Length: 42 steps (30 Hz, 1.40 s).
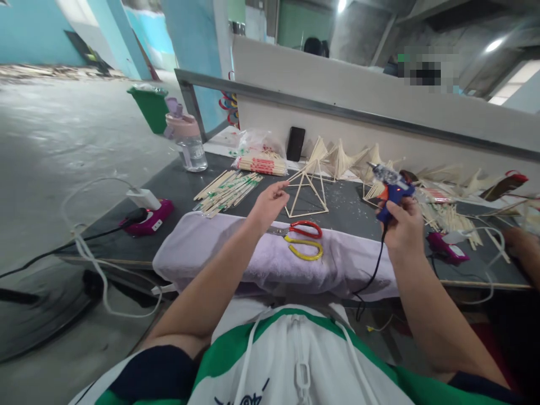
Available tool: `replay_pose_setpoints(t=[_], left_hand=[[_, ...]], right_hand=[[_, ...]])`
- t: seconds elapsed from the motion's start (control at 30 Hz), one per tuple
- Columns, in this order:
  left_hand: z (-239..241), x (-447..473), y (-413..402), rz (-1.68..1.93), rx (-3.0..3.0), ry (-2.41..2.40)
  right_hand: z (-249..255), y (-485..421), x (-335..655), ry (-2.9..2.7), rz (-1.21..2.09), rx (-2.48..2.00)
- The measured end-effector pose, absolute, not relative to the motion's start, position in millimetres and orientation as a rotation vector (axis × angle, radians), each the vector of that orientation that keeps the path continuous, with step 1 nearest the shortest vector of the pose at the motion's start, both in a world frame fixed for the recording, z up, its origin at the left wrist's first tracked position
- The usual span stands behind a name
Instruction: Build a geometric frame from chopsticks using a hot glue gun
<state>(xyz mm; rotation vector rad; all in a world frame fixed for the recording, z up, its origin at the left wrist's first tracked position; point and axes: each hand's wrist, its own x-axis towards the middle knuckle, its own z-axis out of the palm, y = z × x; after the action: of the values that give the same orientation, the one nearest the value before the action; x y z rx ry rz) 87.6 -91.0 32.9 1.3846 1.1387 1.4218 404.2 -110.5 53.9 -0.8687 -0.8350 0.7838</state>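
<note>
My left hand [272, 202] is closed, its fingertips at the left side of a pyramid frame [307, 214] made of thin wooden sticks. It appears to pinch a stick there, though the fingers partly hide the contact. My right hand [404, 222] grips a blue glue gun [394, 194], raised above the table with its nozzle pointing up and left. A black cord hangs from the gun's handle. Scissors [306, 241] with one red and one yellow handle lie on a lilac towel [253, 256] between my arms.
Loose sticks [230, 191] and a bagged bundle [261, 165] lie left of the frame. A water bottle [188, 143], purple power strip [149, 219] and phone [296, 143] stand around. More stick models [341, 160] line the back. Another person's hand [523, 247] is at far right.
</note>
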Motion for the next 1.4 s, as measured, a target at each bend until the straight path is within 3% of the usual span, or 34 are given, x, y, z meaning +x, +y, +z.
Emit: replay_pose_setpoints(t=[0.1, 0.23, 0.33, 0.5, 0.77, 1.4], left_hand=[[33, 108, -62, 1.511, 1.51, 1.239], [21, 127, -41, 1.472, 1.604, 1.382], [9, 131, -37, 1.416, 1.638, 1.381], [-1, 128, -37, 1.364, 1.676, 1.357], [-3, 119, -40, 1.372, 1.74, 1.243], [-14, 120, -35, 1.394, 1.678, 1.243]], right_hand=[[73, -120, 384, -0.966, 0.634, -0.702], [74, -122, 367, -1.148, 1.129, -0.75], [65, -115, 357, -1.254, 1.224, -0.808], [67, -97, 344, -1.484, 1.012, -0.939], [89, -77, 328, -1.733, 0.49, -1.517], [88, -61, 314, -1.86, 0.299, -1.561]])
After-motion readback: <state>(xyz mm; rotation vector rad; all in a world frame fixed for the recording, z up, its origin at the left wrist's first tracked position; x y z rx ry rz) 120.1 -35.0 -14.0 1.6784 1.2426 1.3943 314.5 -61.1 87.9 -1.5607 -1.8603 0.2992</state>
